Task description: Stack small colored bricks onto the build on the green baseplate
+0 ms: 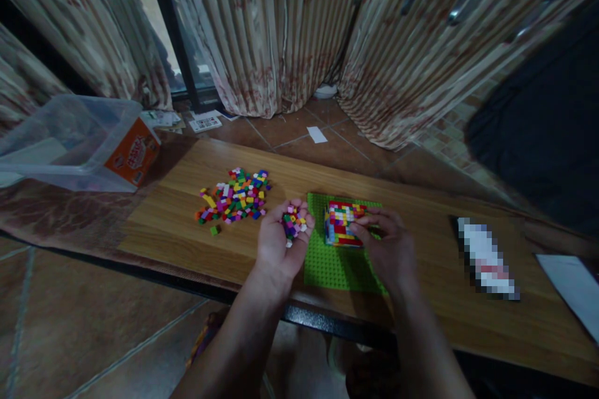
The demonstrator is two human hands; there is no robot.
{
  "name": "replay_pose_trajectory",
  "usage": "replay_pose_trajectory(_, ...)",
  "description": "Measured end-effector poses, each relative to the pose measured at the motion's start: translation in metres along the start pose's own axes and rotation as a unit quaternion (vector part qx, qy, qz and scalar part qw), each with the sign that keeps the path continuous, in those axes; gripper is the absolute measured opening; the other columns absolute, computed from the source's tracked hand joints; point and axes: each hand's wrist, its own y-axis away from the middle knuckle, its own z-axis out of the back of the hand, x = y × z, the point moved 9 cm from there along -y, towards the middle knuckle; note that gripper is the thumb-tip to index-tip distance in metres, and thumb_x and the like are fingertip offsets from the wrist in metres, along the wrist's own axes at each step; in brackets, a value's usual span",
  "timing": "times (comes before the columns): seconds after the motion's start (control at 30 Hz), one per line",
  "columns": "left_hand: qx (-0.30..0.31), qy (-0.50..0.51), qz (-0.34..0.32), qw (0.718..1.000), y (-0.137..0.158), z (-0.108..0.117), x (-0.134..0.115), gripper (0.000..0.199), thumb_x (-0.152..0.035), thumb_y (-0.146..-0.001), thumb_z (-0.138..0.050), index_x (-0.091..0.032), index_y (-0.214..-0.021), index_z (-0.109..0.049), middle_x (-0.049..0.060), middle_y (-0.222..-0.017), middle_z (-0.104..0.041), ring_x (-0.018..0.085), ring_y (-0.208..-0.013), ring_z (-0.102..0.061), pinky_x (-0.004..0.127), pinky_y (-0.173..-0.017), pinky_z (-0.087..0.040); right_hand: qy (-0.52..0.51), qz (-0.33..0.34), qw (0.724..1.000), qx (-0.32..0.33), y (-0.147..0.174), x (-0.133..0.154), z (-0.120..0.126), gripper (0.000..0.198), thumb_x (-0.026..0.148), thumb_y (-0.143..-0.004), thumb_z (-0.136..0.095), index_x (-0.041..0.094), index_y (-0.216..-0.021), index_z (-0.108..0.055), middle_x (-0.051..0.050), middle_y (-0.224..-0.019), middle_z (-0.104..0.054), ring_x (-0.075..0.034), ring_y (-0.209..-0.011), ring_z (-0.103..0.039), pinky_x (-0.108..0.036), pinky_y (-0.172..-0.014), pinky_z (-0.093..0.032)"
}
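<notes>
My left hand [282, 238] is turned palm up and cupped around a small heap of toy building bricks [294, 222] in purple, pink, white, yellow and green. Beside it on the wooden table lies a green studded baseplate [322, 271]. On the baseplate stands a multicoloured brick structure [340, 224], with a patch of white bricks on top and red and yellow along its edges. My right hand [386, 238] reaches over the right side of this structure, thumb and fingertips closed together at its top. Whatever may be between those fingertips is hidden.
Loose bricks [238, 196] lie piled on the table [163, 224] to the left, with one green brick [214, 230] apart. A clear plastic bin [70, 143] with an orange label stands far left. A blurred-out item [486, 259] and white paper [571, 287] lie right. Curtains hang behind.
</notes>
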Motion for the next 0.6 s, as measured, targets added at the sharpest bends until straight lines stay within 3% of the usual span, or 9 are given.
replay_pose_trajectory(0.17, 0.003, -0.009, -0.002, 1.000, 0.000, 0.000, -0.001, 0.021, -0.008, -0.086, -0.049, -0.010, -0.068, -0.061, 0.004, -0.068, -0.061, 0.008, -0.061, -0.058, 0.018, -0.058, -0.050, -0.007, -0.028, 1.000, 0.004, 0.000, -0.009, -0.002, 0.026, 0.045, -0.070, -0.076, 0.020, -0.072, -0.072, -0.009, -0.103, -0.063, -0.026, -0.098, -0.062, -0.045, -0.085, -0.052)
replay_pose_trajectory(0.37, 0.014, -0.011, 0.004, 1.000, 0.000, 0.000, 0.000, 0.020, -0.010, -0.086, -0.051, -0.011, -0.068, -0.061, 0.004, -0.067, -0.061, 0.008, -0.060, -0.058, 0.018, -0.057, -0.050, 0.024, -0.008, 1.000, 0.009, 0.002, 0.002, -0.002, 0.024, 0.044, -0.073, -0.073, 0.021, -0.069, -0.071, -0.009, -0.100, -0.063, -0.027, -0.098, -0.062, -0.047, -0.090, -0.048)
replay_pose_trajectory(0.6, 0.028, -0.010, 0.007, 1.000, 0.001, -0.004, 0.004, 0.020, -0.010, -0.085, -0.051, -0.011, -0.068, -0.062, 0.004, -0.066, -0.062, 0.009, -0.059, -0.059, 0.019, -0.057, -0.051, 0.017, 0.023, 1.000, 0.003, 0.004, 0.004, 0.000, 0.023, 0.045, -0.074, -0.074, 0.021, -0.071, -0.072, -0.007, -0.100, -0.064, -0.024, -0.095, -0.063, -0.042, -0.083, -0.052)
